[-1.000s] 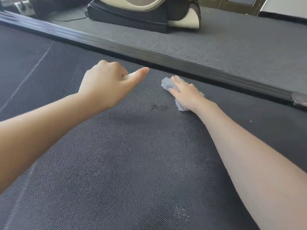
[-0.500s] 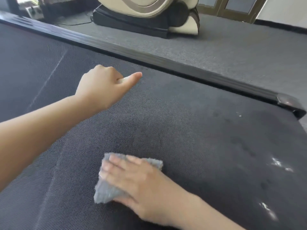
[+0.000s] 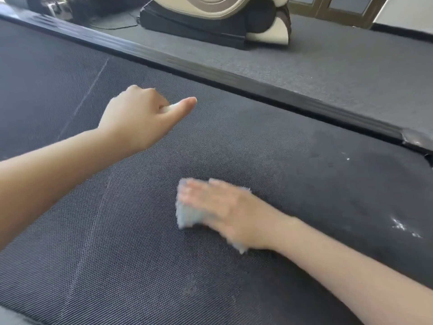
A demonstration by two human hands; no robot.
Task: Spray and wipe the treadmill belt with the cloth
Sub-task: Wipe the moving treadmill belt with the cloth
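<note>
The dark textured treadmill belt fills most of the head view. My right hand lies flat on a grey-blue cloth and presses it onto the belt near the middle; both are blurred by motion. My left hand hovers over the belt farther back and to the left, curled into a fist with the thumb sticking out. A small white object peeks out between thumb and fingers; most of it is hidden. Wet white specks sit on the belt at the right.
The black side rail runs diagonally along the belt's far edge and ends at a grey cap. Beyond it lies grey carpet with a cream and black machine base. A faint pale line crosses the belt at left.
My right hand swept the cloth from beside the far rail back toward me, then slid it a little farther away and to the right. My left hand kept its pose.
</note>
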